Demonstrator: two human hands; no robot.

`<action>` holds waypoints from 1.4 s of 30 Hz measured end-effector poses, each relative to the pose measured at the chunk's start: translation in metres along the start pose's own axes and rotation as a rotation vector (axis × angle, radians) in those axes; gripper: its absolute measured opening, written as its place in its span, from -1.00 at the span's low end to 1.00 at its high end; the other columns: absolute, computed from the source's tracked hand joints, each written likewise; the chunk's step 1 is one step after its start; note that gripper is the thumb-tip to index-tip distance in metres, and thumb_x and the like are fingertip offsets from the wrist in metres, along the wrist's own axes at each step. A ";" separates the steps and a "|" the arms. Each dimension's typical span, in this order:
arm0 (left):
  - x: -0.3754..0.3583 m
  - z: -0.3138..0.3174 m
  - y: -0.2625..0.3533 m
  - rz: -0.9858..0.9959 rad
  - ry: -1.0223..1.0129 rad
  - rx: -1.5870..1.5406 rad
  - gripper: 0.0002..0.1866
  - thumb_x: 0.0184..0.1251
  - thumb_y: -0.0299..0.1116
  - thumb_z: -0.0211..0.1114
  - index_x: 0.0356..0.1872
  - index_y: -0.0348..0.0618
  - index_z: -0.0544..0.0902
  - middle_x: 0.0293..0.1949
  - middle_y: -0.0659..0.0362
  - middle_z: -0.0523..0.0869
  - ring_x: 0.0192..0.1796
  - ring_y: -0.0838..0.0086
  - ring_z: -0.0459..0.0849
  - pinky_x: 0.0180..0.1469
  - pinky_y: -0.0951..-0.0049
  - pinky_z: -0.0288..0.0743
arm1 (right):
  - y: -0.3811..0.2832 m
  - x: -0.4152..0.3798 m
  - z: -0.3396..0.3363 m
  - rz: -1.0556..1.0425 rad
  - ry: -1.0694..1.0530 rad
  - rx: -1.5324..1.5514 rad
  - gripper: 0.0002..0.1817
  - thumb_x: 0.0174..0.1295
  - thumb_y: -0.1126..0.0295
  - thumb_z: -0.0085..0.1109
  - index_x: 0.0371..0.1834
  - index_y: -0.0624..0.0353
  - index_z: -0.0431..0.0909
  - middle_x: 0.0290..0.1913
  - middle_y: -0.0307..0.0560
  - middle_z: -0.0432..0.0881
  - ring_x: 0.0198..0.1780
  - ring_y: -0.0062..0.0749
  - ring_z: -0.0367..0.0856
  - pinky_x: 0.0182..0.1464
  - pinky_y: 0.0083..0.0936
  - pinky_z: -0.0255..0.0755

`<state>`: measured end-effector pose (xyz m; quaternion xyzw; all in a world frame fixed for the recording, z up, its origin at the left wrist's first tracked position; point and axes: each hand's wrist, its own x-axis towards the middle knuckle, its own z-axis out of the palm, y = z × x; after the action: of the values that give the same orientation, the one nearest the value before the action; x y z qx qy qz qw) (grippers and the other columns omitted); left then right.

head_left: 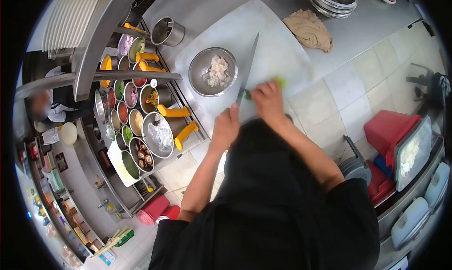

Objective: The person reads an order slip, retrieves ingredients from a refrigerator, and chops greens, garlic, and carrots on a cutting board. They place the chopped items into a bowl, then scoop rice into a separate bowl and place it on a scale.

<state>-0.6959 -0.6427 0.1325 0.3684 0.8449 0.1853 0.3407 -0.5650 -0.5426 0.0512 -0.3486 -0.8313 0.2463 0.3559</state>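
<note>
While the knife (248, 67) is gripped in the left hand (227, 125), fingers wrapped round a mostly hidden handle, the green vegetable (281, 81) is held down by the right hand (267, 100), fingers bent and pressed together over it. Pale green is seen past the fingers, darker green beside the blade; blade contact can't be told. Vegetable is kept by the near edge of the white cutting board (278, 53); blade is pointed toward its far edge. Metal bowl (197, 70) is set near the board's left edge, pale chunks (218, 72) piled inside. Board is carried by the steel worktop (202, 11). Tan cloth (308, 30) is bunched at the board's right edge. Metal bowls (329, 11) are stacked beyond it. Metal pot (174, 34) is stood off the board's left edge. Ingredient containers (176, 125), several yellow-handled, are racked along the worktop's left edge.
</note>
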 end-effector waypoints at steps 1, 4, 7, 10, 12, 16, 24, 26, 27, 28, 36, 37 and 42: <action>0.001 -0.006 0.006 -0.020 -0.010 0.004 -0.34 0.56 0.10 -0.15 -0.27 -0.42 0.62 -0.47 -0.16 0.68 -0.36 -0.08 0.68 -0.22 0.09 0.50 | 0.000 0.001 -0.001 0.001 0.003 0.012 -0.80 -0.11 0.59 0.27 -0.36 0.14 0.66 -0.22 -0.17 0.53 0.00 -0.18 0.46 0.33 0.01 0.26; -0.015 -0.008 0.017 -0.124 -0.041 -0.005 -0.38 0.57 0.02 -0.15 -0.26 -0.43 0.62 -0.32 -0.35 0.63 -0.13 -0.25 0.59 -0.06 -0.05 0.42 | 0.000 -0.002 -0.001 0.000 0.018 0.020 -0.80 -0.12 0.59 0.27 -0.36 0.14 0.65 -0.22 -0.17 0.53 -0.01 -0.19 0.46 0.32 0.00 0.27; -0.014 0.017 0.007 -0.034 0.029 0.005 -0.42 0.58 -0.04 -0.16 -0.27 -0.45 0.60 -0.29 -0.45 0.60 -0.07 -0.35 0.55 -0.02 -0.14 0.39 | 0.001 0.000 0.001 0.008 0.051 0.034 -0.81 -0.11 0.59 0.29 -0.37 0.14 0.65 -0.23 -0.17 0.53 -0.02 -0.18 0.46 0.31 0.00 0.29; 0.006 0.020 0.010 0.003 -0.005 -0.009 -0.41 0.58 -0.05 -0.16 -0.27 -0.47 0.60 -0.30 -0.45 0.61 -0.09 -0.35 0.56 -0.02 -0.12 0.40 | 0.003 -0.003 0.001 0.005 0.048 0.058 -0.81 -0.10 0.60 0.30 -0.36 0.14 0.64 -0.23 -0.16 0.52 -0.03 -0.17 0.46 0.29 0.00 0.31; 0.007 0.007 0.024 -0.032 -0.021 -0.022 -0.41 0.58 -0.05 -0.17 -0.26 -0.47 0.60 -0.28 -0.44 0.61 -0.08 -0.35 0.56 -0.02 -0.13 0.40 | 0.003 0.001 0.002 0.000 0.066 0.078 -0.80 -0.08 0.60 0.31 -0.35 0.15 0.64 -0.23 -0.16 0.52 -0.04 -0.16 0.46 0.28 0.01 0.31; -0.013 0.014 0.013 -0.033 0.046 0.013 -0.36 0.59 0.04 -0.15 -0.38 -0.42 0.60 -0.47 -0.20 0.64 -0.28 -0.13 0.66 -0.15 0.12 0.48 | 0.001 0.001 0.000 0.026 0.099 0.102 -0.80 -0.05 0.59 0.32 -0.31 0.16 0.62 -0.23 -0.14 0.52 -0.06 -0.14 0.46 0.27 0.00 0.32; 0.005 0.017 0.027 -0.022 0.035 0.000 -0.36 0.58 0.03 -0.17 -0.36 -0.43 0.60 -0.41 -0.30 0.65 -0.18 -0.27 0.61 -0.14 0.01 0.45 | 0.005 0.002 -0.003 -0.041 0.089 0.109 -0.77 -0.07 0.61 0.30 -0.29 0.20 0.59 -0.18 -0.10 0.50 -0.03 -0.11 0.45 0.28 0.00 0.32; -0.007 0.012 0.024 -0.060 -0.011 -0.026 -0.36 0.59 0.03 -0.18 -0.34 -0.44 0.60 -0.39 -0.34 0.64 -0.17 -0.29 0.60 -0.12 -0.01 0.45 | 0.004 -0.001 -0.008 -0.027 0.062 0.136 -0.75 -0.09 0.63 0.29 -0.27 0.21 0.59 -0.15 -0.08 0.49 -0.01 -0.10 0.45 0.29 0.00 0.32; -0.013 0.016 0.022 -0.062 0.011 -0.006 -0.38 0.58 -0.01 -0.16 -0.34 -0.45 0.59 -0.37 -0.38 0.62 -0.15 -0.33 0.58 -0.10 -0.06 0.43 | 0.005 -0.002 -0.008 -0.030 0.064 0.137 -0.74 -0.09 0.63 0.28 -0.27 0.22 0.59 -0.14 -0.08 0.49 -0.01 -0.09 0.45 0.29 0.00 0.32; -0.018 0.024 0.019 -0.064 0.034 0.014 -0.41 0.58 -0.04 -0.14 -0.35 -0.46 0.58 -0.34 -0.42 0.61 -0.13 -0.37 0.56 -0.08 -0.12 0.41 | 0.006 -0.003 -0.007 -0.032 0.067 0.138 -0.73 -0.10 0.64 0.28 -0.26 0.22 0.59 -0.13 -0.08 0.49 0.00 -0.09 0.45 0.29 0.00 0.32; -0.006 0.023 0.029 0.014 0.061 -0.021 -0.44 0.57 -0.07 -0.13 -0.37 -0.46 0.56 -0.37 -0.45 0.60 -0.17 -0.41 0.56 -0.10 -0.14 0.43 | 0.008 -0.002 -0.006 -0.038 0.065 0.129 -0.76 -0.06 0.65 0.28 -0.29 0.22 0.57 -0.15 -0.06 0.51 -0.01 -0.07 0.46 0.29 0.00 0.32; -0.014 0.023 0.026 0.003 0.059 -0.027 -0.44 0.57 -0.08 -0.13 -0.37 -0.46 0.55 -0.37 -0.45 0.60 -0.17 -0.41 0.56 -0.10 -0.14 0.43 | 0.007 -0.002 -0.005 -0.024 0.079 0.139 -0.77 -0.06 0.65 0.28 -0.29 0.22 0.56 -0.16 -0.06 0.52 -0.02 -0.06 0.46 0.29 0.00 0.32; -0.002 0.039 0.027 0.047 0.074 0.005 -0.44 0.58 -0.10 -0.14 -0.31 -0.50 0.58 -0.34 -0.47 0.60 -0.13 -0.39 0.56 -0.06 -0.17 0.41 | 0.010 -0.006 -0.004 -0.025 0.086 0.186 -0.79 -0.04 0.65 0.28 -0.30 0.24 0.55 -0.17 -0.04 0.53 -0.05 -0.05 0.47 0.28 0.00 0.32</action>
<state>-0.6541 -0.6242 0.1214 0.3819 0.8484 0.2047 0.3041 -0.5554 -0.5401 0.0448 -0.3138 -0.7931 0.3028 0.4253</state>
